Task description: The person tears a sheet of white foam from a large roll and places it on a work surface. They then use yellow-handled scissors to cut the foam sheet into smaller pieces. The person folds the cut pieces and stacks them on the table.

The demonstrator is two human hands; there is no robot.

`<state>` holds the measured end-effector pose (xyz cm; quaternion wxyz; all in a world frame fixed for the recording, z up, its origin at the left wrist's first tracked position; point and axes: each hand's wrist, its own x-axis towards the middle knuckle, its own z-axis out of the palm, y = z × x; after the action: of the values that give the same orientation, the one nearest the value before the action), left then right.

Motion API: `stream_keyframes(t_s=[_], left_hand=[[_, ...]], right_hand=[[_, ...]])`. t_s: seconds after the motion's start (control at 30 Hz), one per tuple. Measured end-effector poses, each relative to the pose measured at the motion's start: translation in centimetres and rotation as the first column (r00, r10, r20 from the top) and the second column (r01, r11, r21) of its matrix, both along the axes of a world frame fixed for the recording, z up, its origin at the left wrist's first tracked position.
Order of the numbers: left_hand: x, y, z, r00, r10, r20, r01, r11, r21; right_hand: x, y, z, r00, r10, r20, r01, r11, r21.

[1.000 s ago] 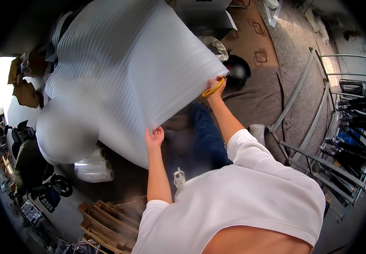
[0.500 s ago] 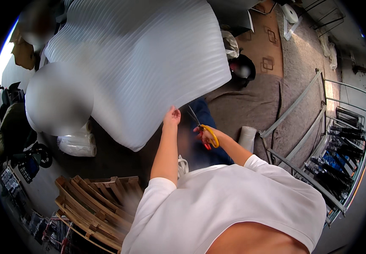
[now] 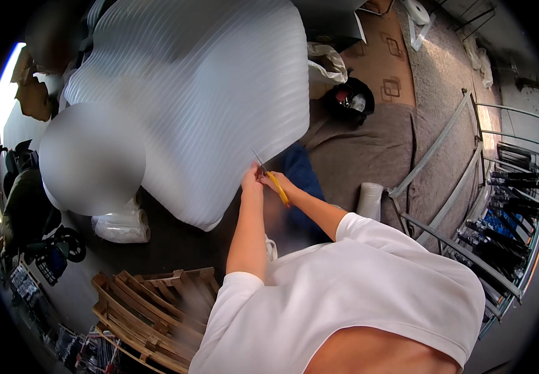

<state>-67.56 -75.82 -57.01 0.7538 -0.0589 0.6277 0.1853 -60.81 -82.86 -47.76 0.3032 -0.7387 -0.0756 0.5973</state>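
Note:
A large sheet of white ribbed foam wrap spreads out in front of me, its near edge sloping down to a rounded corner. My left hand pinches that near edge, fingers closed. Close against it on the right, my right hand grips a pair of scissors by the yellow handle. The thin blades point up and to the left, lying over the foam's edge by my left fingers. Whether the blades are parted is too fine to tell.
Wooden pallets lie at lower left, near a clear plastic-wrapped roll. Right of me stand a white roll and a metal rack with dark parts. A black bucket sits beyond. Round blurs hide areas at left.
My right hand has brought the scissors left, up to the foam's edge beside my left hand. The foam's right corner has shifted left in view and now looks rounder.

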Motion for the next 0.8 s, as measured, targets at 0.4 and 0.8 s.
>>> stream_keyframes(t_s=[0.4,0.8], left_hand=[[-0.5,1.8,3.1,0.995,-0.041,-0.092,0.039,0.999,-0.02],[-2.3,2.0,8.4,0.968,-0.213,-0.132,0.211,0.977,-0.026]], right_hand=[[-0.9,2.7,1.9,0.945,0.052,0.322,-0.082,0.994,0.079],[-0.1,7.5,1.5,0.98,0.06,0.191,-0.052,0.997,-0.049]])
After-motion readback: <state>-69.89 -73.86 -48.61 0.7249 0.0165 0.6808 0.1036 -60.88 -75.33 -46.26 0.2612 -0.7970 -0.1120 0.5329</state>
